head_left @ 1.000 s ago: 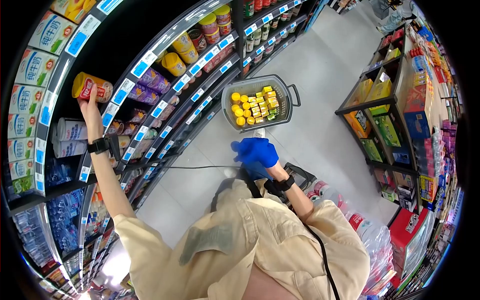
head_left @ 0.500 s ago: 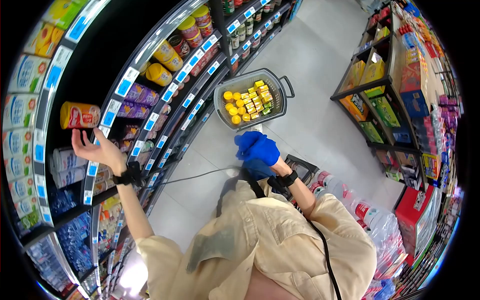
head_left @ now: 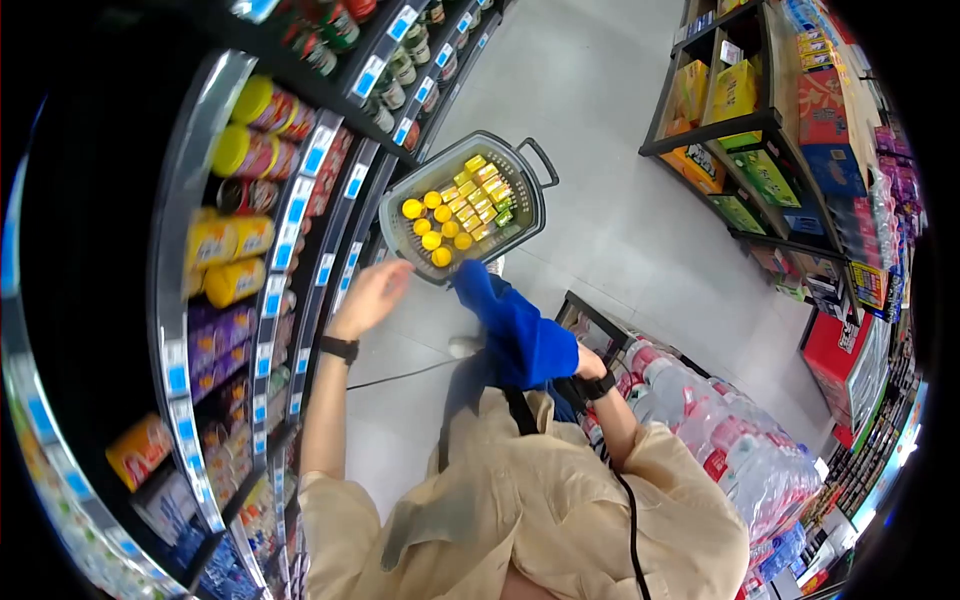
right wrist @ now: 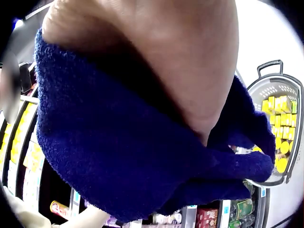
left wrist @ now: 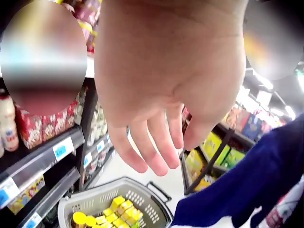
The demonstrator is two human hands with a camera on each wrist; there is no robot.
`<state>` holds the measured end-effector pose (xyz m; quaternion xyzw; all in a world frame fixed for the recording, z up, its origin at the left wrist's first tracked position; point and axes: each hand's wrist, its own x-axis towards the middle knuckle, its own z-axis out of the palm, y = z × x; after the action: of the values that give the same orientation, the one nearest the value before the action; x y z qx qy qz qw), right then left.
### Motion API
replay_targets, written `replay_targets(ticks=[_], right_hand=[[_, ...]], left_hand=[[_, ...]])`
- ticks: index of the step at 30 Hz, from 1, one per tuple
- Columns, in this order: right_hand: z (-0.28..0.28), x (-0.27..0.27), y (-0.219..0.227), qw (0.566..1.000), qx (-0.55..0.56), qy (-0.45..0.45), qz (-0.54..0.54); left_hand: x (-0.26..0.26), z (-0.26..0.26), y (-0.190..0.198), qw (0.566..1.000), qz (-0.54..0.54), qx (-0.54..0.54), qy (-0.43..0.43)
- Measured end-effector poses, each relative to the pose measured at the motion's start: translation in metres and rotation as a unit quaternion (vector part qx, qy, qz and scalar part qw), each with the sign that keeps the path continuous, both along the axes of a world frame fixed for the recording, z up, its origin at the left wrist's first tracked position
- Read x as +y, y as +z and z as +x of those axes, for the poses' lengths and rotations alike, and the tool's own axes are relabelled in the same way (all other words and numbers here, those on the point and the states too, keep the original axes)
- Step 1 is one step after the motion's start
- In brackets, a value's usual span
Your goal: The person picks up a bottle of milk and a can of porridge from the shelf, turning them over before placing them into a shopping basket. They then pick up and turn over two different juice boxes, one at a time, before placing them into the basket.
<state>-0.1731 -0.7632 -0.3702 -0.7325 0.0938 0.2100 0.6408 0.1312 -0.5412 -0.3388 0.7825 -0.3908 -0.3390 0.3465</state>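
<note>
Now positioned near basket (head_left: 528,195) with left hand (head_left: 372,297), away from shelved container (head_left: 139,452), fingers loosely extended; still gripping blue cloth (head_left: 520,335) with right hand (head_left: 590,362)

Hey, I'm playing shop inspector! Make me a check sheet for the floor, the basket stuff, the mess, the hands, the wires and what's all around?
Surface: pale tiled floor, under the basket.
Job's things: yellow boxes and round yellow-topped tubs inside the basket; blue cloth outside it.
Clutter: packed bottles beside the person.
Hands: left hand empty, fingers relaxed, near the basket; right hand holds the cloth, fingers hidden.
Cables: thin dark cable above the floor; black cable down the shirt.
Surroundings: stocked shelves at left, snack rack at right.
</note>
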Motion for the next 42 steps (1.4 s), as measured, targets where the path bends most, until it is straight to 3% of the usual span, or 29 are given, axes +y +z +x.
replay_targets(ticks=[3, 7, 10, 14, 19, 23, 28, 30, 32, 36, 39, 42], right_hand=[[-0.006, -0.036, -0.018, 0.99, 0.1, -0.103, 0.01], [-0.012, -0.086, -0.043, 0.957, 0.202, -0.211, -0.004], [-0.022, -0.125, -0.06, 0.926, 0.265, -0.269, -0.025], [-0.041, -0.162, -0.077, 0.888, 0.335, -0.313, -0.043], [-0.049, -0.171, -0.095, 0.858, 0.384, -0.34, -0.03], [-0.04, -0.16, -0.107, 0.853, 0.393, -0.344, -0.004], [-0.025, -0.146, -0.105, 0.848, 0.399, -0.348, 0.011], [-0.021, -0.142, -0.105, 0.846, 0.401, -0.35, 0.014], [-0.021, -0.136, -0.108, 0.841, 0.409, -0.354, 0.016], [-0.023, -0.127, -0.122, 0.829, 0.426, -0.361, 0.02], [-0.032, -0.116, -0.131, 0.811, 0.45, -0.373, 0.024], [-0.045, -0.101, -0.139, 0.791, 0.473, -0.386, 0.033]], left_hand=[[-0.035, 0.008, -0.087, 0.998, 0.052, 0.028, -0.037], [-0.081, 0.008, -0.159, 0.983, 0.161, 0.016, -0.093], [-0.111, -0.001, -0.2, 0.969, 0.226, 0.059, -0.077], [-0.145, -0.038, -0.251, 0.971, 0.21, 0.115, -0.011], [-0.183, -0.062, -0.255, 0.954, 0.221, 0.187, -0.081], [-0.185, -0.06, -0.269, 0.955, 0.215, 0.175, -0.108], [-0.172, -0.006, -0.271, 0.958, 0.22, 0.18, -0.035], [-0.156, 0.013, -0.29, 0.96, 0.224, 0.169, -0.012], [-0.167, 0.042, -0.266, 0.964, 0.242, 0.105, -0.007], [-0.139, 0.074, -0.309, 0.948, 0.27, 0.158, 0.066], [-0.125, 0.079, -0.346, 0.953, 0.265, 0.109, 0.095], [-0.119, 0.075, -0.375, 0.958, 0.255, 0.102, 0.078]])
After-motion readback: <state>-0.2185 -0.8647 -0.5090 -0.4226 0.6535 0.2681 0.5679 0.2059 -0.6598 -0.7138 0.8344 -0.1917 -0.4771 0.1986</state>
